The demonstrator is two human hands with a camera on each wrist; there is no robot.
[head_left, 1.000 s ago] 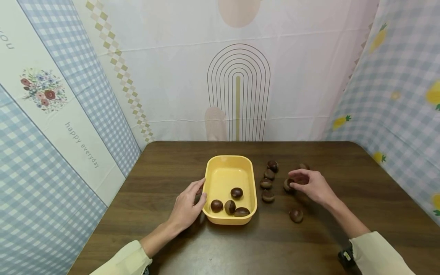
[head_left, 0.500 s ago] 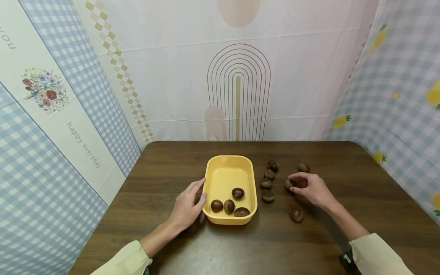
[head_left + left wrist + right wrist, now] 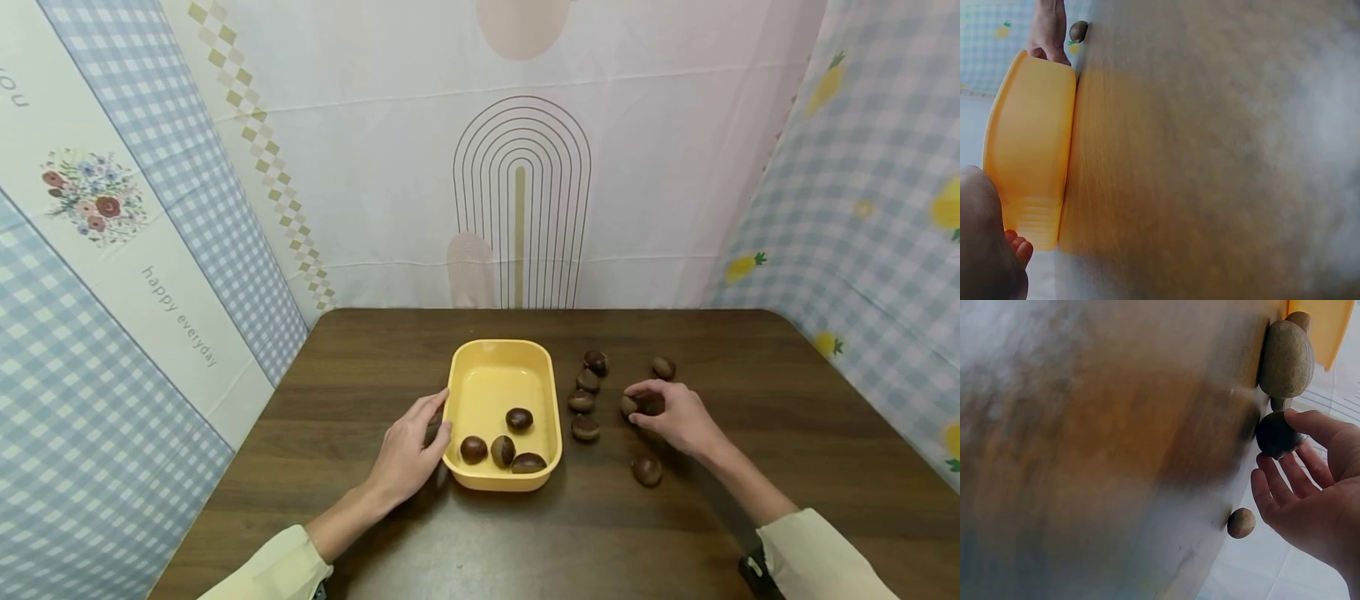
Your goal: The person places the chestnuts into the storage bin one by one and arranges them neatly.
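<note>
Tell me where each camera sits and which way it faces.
Head: worn on the head, facing forward and down at the yellow rectangular plastic box and brown round chestnuts; left hand, right hand and cream sleeves show.
Left wrist: worn there, facing the box's outside; left hand near, right hand beyond.
Right wrist: worn there, facing a pinched dark chestnut; only the right hand shows.
Shared: head and right wrist both show the box and pinched chestnut.

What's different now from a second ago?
The right hand has shifted slightly toward the yellow box and now pinches a chestnut. The far chestnut, partly covered before, now shows fully. The left hand stays at the box, which hasn't moved; four chestnuts remain inside, and the row beside it looks unchanged.
</note>
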